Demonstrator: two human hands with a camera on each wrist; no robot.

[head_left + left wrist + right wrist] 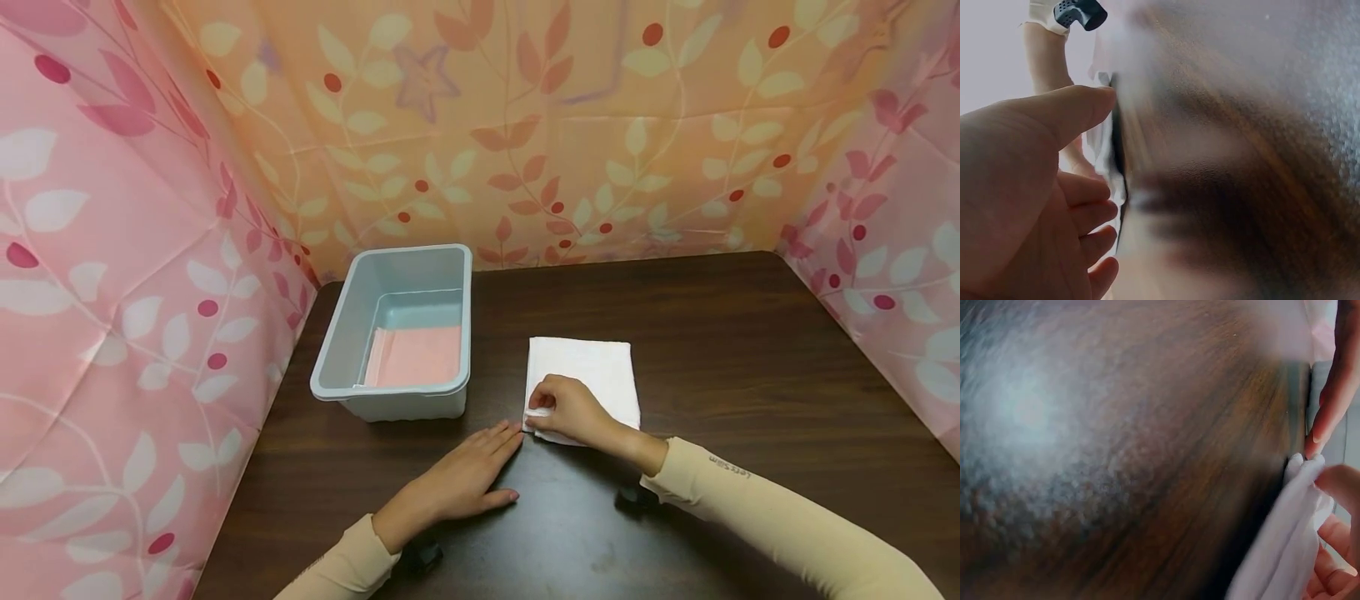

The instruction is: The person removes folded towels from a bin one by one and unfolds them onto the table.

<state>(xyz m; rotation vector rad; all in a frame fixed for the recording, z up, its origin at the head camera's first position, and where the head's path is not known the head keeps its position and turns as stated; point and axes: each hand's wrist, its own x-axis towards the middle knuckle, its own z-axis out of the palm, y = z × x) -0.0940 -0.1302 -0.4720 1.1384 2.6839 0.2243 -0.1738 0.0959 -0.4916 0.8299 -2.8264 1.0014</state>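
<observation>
A white folded cloth [588,367] lies flat on the dark table, right of centre in the head view. My right hand [573,412] pinches the cloth's near left corner between thumb and curled fingers. In the right wrist view the folded layers of the cloth [1288,540] show at its edge, beside the right thumb. My left hand [472,475] rests with straight fingers on the table, its fingertips right at that same corner. In the left wrist view the left thumb stands apart from the fingers, and the cloth's edge runs behind them.
A light grey-blue plastic bin [405,404] stands at the table's back left. Inside it, a folded pink cloth [416,357] lies on the bottom. Floral curtains [525,125] hang behind the brown wood-grain table [735,350] and along both sides.
</observation>
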